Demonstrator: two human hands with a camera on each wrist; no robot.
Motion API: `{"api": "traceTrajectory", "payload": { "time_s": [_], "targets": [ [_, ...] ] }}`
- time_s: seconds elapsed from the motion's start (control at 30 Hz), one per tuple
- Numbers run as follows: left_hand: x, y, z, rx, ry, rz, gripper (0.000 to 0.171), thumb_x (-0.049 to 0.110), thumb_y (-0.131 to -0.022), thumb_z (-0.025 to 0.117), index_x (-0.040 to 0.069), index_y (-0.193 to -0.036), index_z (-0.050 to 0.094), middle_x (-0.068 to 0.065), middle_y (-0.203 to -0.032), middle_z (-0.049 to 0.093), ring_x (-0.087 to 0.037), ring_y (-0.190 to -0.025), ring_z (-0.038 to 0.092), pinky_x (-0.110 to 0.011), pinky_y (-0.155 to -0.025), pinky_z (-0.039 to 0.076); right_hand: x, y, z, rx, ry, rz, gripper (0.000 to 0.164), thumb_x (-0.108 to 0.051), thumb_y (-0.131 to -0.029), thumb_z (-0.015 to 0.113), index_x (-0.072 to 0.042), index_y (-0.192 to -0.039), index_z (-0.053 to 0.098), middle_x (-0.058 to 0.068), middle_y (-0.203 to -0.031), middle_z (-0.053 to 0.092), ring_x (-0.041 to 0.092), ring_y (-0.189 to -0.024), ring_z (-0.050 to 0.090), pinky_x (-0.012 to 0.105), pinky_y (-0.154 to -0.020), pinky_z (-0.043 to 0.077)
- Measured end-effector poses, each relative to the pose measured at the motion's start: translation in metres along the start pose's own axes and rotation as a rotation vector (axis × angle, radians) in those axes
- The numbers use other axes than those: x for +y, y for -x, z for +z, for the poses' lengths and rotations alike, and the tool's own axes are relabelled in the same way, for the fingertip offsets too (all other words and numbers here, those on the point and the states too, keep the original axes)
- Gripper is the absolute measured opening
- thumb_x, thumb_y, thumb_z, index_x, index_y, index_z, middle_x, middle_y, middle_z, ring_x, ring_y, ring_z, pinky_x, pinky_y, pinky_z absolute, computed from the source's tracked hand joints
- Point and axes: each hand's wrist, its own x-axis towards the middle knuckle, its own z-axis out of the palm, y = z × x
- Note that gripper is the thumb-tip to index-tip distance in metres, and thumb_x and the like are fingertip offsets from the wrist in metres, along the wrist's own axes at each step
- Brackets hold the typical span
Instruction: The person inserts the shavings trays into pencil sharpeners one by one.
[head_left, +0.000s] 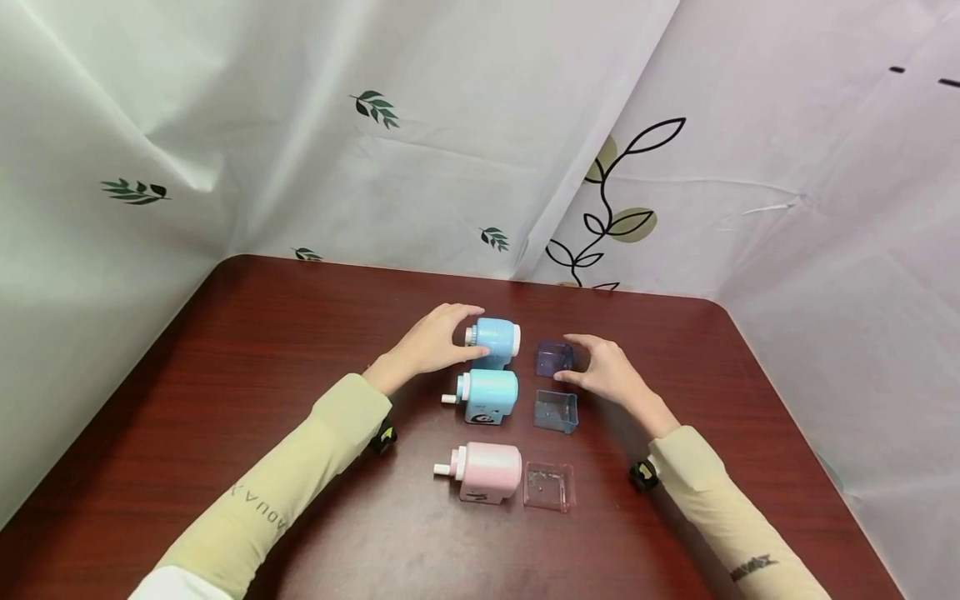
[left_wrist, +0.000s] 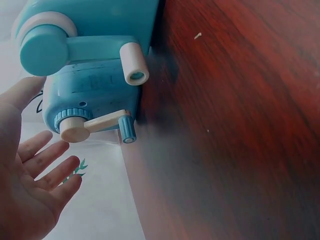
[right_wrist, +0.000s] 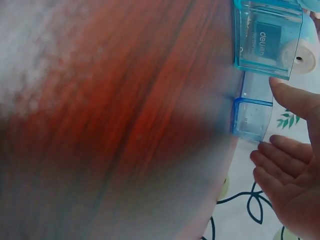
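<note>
Three crank pencil sharpeners stand in a column: a blue one (head_left: 497, 335) farthest, a light blue one (head_left: 492, 387) in the middle, and a pink one (head_left: 492, 468) nearest. Around the crank side of the farthest sharpener, my left hand (head_left: 431, 340) has its thumb and fingers spread, fingertips right at the body. In the left wrist view those fingers (left_wrist: 59, 172) are loose beside the crank (left_wrist: 107, 121). My right hand (head_left: 609, 371) spreads thumb and forefinger at either side of the dark blue clear shavings drawer (head_left: 553, 358), its fingers (right_wrist: 277, 162) relaxed in the right wrist view.
A bluish clear drawer (head_left: 556, 410) lies beside the middle sharpener. The pink-tinted drawer (head_left: 567, 492) beside the pink sharpener contains shavings. All stand on a dark red wood table (head_left: 337, 517), with a white patterned curtain (head_left: 435, 183) hanging behind its far edge.
</note>
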Motion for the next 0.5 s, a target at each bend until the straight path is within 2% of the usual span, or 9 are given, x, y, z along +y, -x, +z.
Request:
{"api": "traceTrajectory", "payload": {
  "time_s": [0.5],
  "targets": [
    [-0.0033, -0.0056, -0.0007, -0.051, -0.024, 0.024, 0.067, 0.049, -0.079, 0.064, 0.012, -0.131, 0.046, -0.008, -0.130, 0.049, -0.021, -0.118, 0.040, -0.044, -0.099, 0.035, 0.0020, -0.0011, 0.0022, -0.040, -0.010, 0.025, 0.072, -0.039, -0.068, 0.078, -0.003, -0.125, 0.052, 0.017, -0.119, 0.057, 0.027, -0.101, 0.053, 0.046, -0.084, 0.045]
  ]
}}
